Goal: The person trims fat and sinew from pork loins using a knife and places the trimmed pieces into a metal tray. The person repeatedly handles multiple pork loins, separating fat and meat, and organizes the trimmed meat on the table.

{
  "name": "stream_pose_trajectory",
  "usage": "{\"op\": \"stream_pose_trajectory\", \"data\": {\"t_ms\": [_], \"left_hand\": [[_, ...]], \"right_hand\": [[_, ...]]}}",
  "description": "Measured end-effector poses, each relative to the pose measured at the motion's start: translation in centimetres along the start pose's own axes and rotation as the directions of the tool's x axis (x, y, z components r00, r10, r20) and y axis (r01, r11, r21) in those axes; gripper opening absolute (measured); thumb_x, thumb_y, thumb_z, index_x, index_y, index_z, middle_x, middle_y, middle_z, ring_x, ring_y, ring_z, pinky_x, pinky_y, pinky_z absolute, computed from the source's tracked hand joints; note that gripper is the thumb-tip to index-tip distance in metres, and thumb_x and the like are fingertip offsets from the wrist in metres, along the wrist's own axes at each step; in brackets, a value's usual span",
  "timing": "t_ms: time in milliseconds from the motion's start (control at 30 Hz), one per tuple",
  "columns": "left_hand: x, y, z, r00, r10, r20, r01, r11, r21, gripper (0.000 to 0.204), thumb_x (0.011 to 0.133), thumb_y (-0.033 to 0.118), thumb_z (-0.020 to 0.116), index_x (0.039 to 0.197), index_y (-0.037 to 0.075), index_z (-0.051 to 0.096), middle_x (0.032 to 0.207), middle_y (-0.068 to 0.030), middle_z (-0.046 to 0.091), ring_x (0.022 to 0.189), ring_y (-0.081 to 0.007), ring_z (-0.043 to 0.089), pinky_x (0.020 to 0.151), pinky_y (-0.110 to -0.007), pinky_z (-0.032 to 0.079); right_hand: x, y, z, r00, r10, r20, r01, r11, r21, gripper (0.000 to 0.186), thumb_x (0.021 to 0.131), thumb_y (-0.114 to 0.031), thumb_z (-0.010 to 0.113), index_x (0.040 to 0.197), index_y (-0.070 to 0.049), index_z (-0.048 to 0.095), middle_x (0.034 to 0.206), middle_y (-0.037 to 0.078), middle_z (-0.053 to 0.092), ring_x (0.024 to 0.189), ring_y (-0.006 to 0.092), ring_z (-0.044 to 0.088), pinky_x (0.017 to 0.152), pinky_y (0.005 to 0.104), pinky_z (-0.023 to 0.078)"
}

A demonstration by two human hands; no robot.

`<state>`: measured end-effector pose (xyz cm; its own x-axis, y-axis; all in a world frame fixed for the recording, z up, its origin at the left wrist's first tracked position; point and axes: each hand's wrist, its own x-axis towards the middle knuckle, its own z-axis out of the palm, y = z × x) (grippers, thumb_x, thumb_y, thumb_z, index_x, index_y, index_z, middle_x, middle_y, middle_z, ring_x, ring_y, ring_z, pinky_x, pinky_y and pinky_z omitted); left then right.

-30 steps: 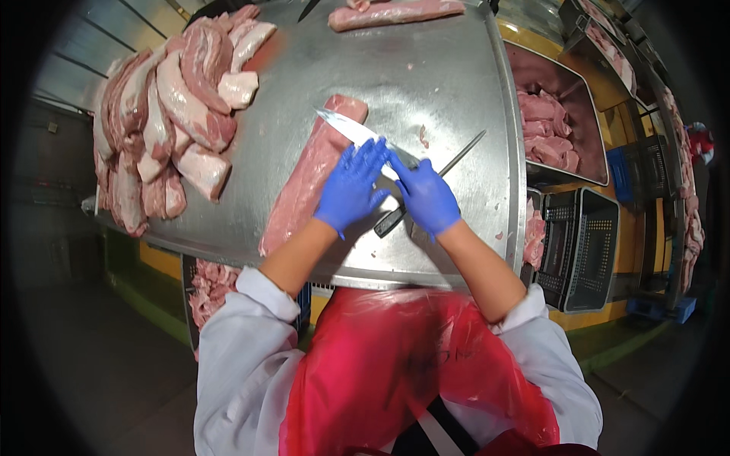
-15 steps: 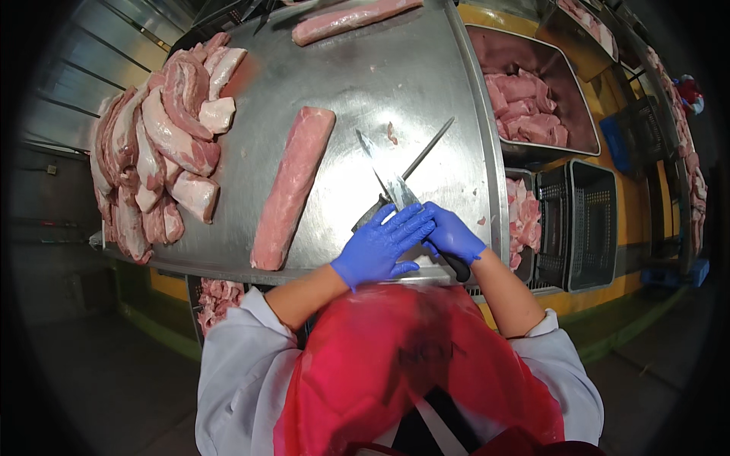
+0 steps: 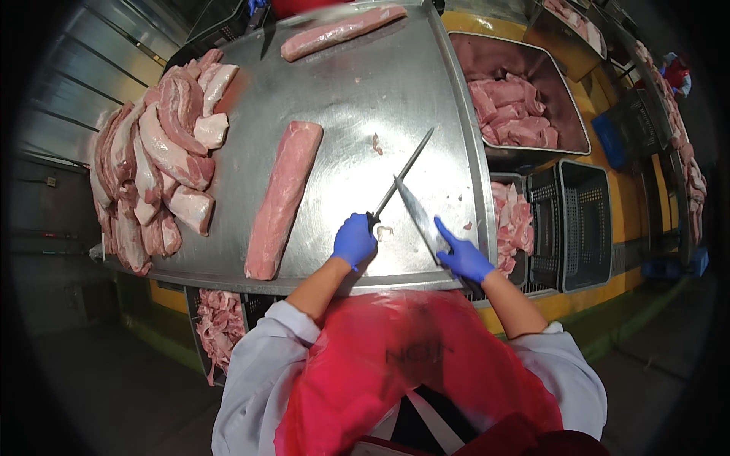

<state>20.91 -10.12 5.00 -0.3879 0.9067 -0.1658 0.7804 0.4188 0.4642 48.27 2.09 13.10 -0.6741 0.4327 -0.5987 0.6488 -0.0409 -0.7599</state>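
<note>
My left hand [image 3: 354,240], in a blue glove, is closed round the handle of a sharpening steel [image 3: 414,156] whose rod points up and to the right. In my right hand [image 3: 465,258], also gloved in blue, is a knife [image 3: 415,213], its blade slanting up to the left. One finger of that hand is stretched out beside the blade. The knife's tip is at the steel's rod; whether they touch I cannot tell. Left of my hands a long trimmed pork loin [image 3: 284,199] lies on the metal table [image 3: 357,99]. Small scraps [image 3: 376,143] lie near the tools.
A pile of pork pieces [image 3: 156,163] covers the table's left side, and another loin [image 3: 342,33] lies at the far edge. To the right stand a metal bin [image 3: 582,121] of meat and dark plastic crates [image 3: 585,228]. A person in red [image 3: 304,6] is across the table.
My hands have moved apart. The left has gone from over the knife to the steel's handle and lifted it, while the right holds the knife farther right, its tip now at the rod.
</note>
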Motion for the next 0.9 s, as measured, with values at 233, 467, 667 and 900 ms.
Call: {"op": "stream_pose_trajectory", "data": {"t_ms": [233, 467, 667, 900], "left_hand": [[-7.0, 0.9, -4.4, 0.903, -0.152, 0.402, 0.233, 0.959, -0.162, 0.043, 0.087, 0.025, 0.052, 0.112, -0.008, 0.059, 0.1, -0.0318, 0.066, 0.098, -0.0454, 0.065, 0.088, -0.049, 0.053], [-7.5, 3.9, -7.4, 0.892, -0.079, 0.446, 0.137, 0.986, -0.099, 0.034, 0.085, 0.032, 0.058, 0.11, 0.012, 0.072, 0.113, -0.0193, 0.064, 0.102, -0.0366, 0.066, 0.094, -0.043, 0.051], [-8.4, 1.8, -7.7, 0.897, -0.14, 0.419, 0.223, 0.962, -0.155, 0.039, 0.08, 0.034, 0.064, 0.112, 0.012, 0.071, 0.109, -0.0177, 0.07, 0.1, -0.0343, 0.069, 0.092, -0.041, 0.053], [-7.6, 1.8, -6.7, 0.884, -0.132, 0.448, 0.199, 0.974, -0.107, 0.043, 0.077, 0.036, 0.069, 0.112, 0.01, 0.07, 0.111, -0.0199, 0.07, 0.105, -0.034, 0.068, 0.095, -0.042, 0.052]], "right_hand": [[-4.6, 3.3, 1.5, 0.937, -0.217, 0.273, 0.303, 0.893, -0.333, 0.078, 0.095, -0.026, 0.057, 0.161, -0.031, 0.014, 0.091, 0.029, 0.067, 0.085, 0.0411, 0.069, 0.08, 0.0477, 0.053], [15.3, -7.2, 0.3, 0.929, -0.243, -0.28, 0.073, 0.861, -0.503, 0.065, 0.101, -0.023, 0.044, 0.159, -0.027, 0.015, 0.093, 0.031, 0.068, 0.086, 0.0463, 0.068, 0.077, 0.0552, 0.053], [1.7, -9.2, -1.6, 0.989, -0.126, 0.083, 0.151, 0.829, -0.539, 0.062, 0.103, -0.033, 0.041, 0.16, -0.027, 0.014, 0.107, 0.032, 0.066, 0.097, 0.0487, 0.066, 0.092, 0.0525, 0.05], [0.2, -3.8, 1.5, 0.966, -0.168, 0.198, 0.253, 0.782, -0.569, 0.07, 0.1, -0.022, 0.044, 0.16, -0.026, 0.009, 0.104, 0.031, 0.068, 0.09, 0.0453, 0.069, 0.083, 0.0524, 0.054]]}}
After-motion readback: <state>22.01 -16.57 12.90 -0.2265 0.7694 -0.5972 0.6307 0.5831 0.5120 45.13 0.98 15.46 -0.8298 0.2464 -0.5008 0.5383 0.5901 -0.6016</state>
